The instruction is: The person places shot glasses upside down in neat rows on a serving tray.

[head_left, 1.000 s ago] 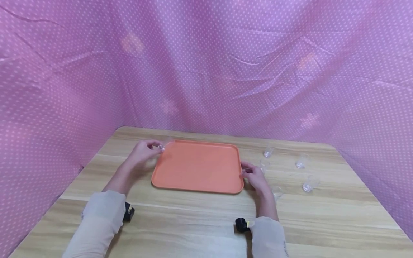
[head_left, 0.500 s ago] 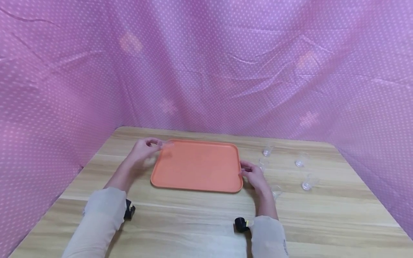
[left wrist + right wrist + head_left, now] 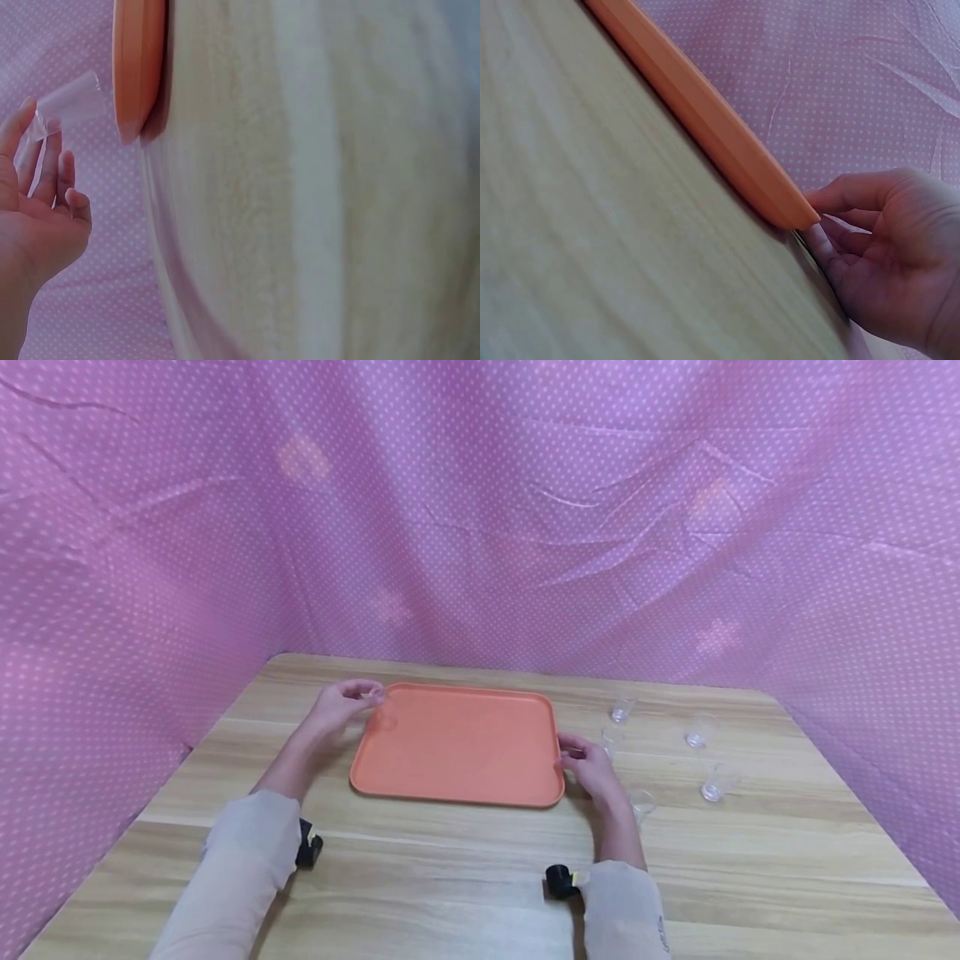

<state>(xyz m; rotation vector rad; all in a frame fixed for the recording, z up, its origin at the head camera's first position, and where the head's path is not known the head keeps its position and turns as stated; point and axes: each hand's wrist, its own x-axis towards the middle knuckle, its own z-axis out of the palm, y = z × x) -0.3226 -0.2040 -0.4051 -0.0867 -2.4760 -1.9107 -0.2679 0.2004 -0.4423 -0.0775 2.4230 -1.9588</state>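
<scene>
A clear plastic cup (image 3: 75, 101) is pinched near its base by the fingertips of my left hand (image 3: 339, 703). It is held upside down, its mouth pointing down over the back left corner of the orange tray (image 3: 457, 747). In the left wrist view, a gap shows between that cup and the tray's side. At the tray's right edge, my right hand (image 3: 900, 247) grips the rim between thumb and fingers. The tray lies flat on the wooden table.
Several more clear cups stand right of the tray, among them a back cup (image 3: 621, 710), a far right cup (image 3: 697, 735) and a front cup (image 3: 642, 806) beside the right forearm. Pink dotted cloth (image 3: 480, 527) hangs around the table (image 3: 435, 885).
My left hand has turned the cup over the tray's back left corner, from lying sideways to mouth down. My right hand keeps its grip on the tray's edge.
</scene>
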